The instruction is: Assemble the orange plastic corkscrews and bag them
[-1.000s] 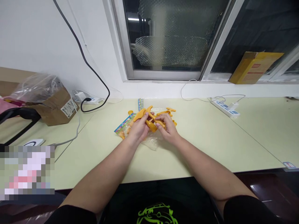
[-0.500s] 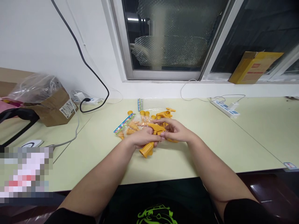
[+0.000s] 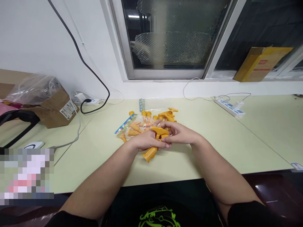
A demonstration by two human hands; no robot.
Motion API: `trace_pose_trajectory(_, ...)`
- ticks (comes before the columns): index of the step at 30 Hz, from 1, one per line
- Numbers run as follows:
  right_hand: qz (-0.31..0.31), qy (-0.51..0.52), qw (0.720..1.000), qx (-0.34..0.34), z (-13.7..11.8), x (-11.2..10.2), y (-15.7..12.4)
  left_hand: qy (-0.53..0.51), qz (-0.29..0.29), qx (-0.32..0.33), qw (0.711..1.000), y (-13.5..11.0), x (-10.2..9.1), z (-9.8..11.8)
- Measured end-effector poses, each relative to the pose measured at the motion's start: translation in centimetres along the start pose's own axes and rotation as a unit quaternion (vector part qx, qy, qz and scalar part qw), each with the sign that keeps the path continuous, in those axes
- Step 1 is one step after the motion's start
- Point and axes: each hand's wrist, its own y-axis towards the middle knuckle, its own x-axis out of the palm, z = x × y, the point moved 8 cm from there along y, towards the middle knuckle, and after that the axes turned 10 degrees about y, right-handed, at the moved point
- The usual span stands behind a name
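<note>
My left hand (image 3: 148,140) is closed around yellow plastic pieces above the table. A fluted, flared yellow tube (image 3: 149,154) sticks out below its palm, towards me. On top, a winged yellow piece with a ribbed stem (image 3: 160,130) stands by the left thumb. From the right, my right hand (image 3: 181,133) pinches the same cluster, its thumb and fingers on a rounded yellow part beside the stem. Whether these pieces are joined is hidden by the fingers. Just beyond the hands lies a clear plastic bag (image 3: 126,124) with a colourful header strip and yellow cone-shaped pieces at it.
More loose yellow pieces (image 3: 167,116) lie behind my hands, near a second clear bag (image 3: 142,105). A power strip (image 3: 229,106) sits at the right and a cardboard box (image 3: 58,108) at the left. A grey cable (image 3: 78,126) crosses the left of the table (image 3: 220,138).
The winged piece has shifted in my fingers, so more of its ribbed stem shows. My left thumb has moved lower, and the fluted tube sits slightly lower. Both hands still hold the cluster.
</note>
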Motion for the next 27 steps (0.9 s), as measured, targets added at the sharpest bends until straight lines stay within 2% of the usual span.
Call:
trace_pose_trajectory(4,0.035,0.038,0.998,0.028,-0.1,-0.9,-0.5,-0.005,-0.007,-0.004,1.000,-0.2,-0.5,0.2)
trace_pose_trajectory(7,0.085,0.042,0.995,0.022,-0.2,-2.0,-0.6,0.027,-0.009,-0.011,1.000,-0.4,-1.2,0.3)
trace_pose_trajectory(10,0.102,0.050,0.993,-0.003,-0.6,-2.2,-0.6,0.044,-0.001,-0.016,0.999,-0.5,-1.6,0.3)
trace_pose_trajectory(13,0.109,0.054,0.992,-0.015,-0.8,-2.6,-0.6,-0.011,0.037,-0.034,0.999,-0.1,-2.1,-0.2)
trace_pose_trajectory(16,0.139,0.047,0.989,-0.019,-1.1,-4.0,-0.9,-0.083,0.092,-0.045,0.991,0.4,-3.0,-1.0)
trace_pose_trajectory(19,0.177,0.057,0.981,-0.061,-2.2,-5.6,-1.6,-0.122,0.132,-0.038,0.983,0.8,-3.8,-1.3)
trace_pose_trajectory(21,0.180,0.056,0.978,-0.086,-2.7,-5.7,-1.8,-0.130,0.140,-0.030,0.981,0.8,-4.0,-1.1)
trace_pose_trajectory(23,0.170,0.038,0.980,-0.093,-2.8,-5.1,-1.6,-0.133,0.114,-0.026,0.984,0.7,-3.6,-0.7)
trace_pose_trajectory(27,0.175,-0.023,0.977,-0.116,-2.4,-3.3,-0.8,-0.098,0.003,-0.024,0.995,0.0,-1.7,0.0)
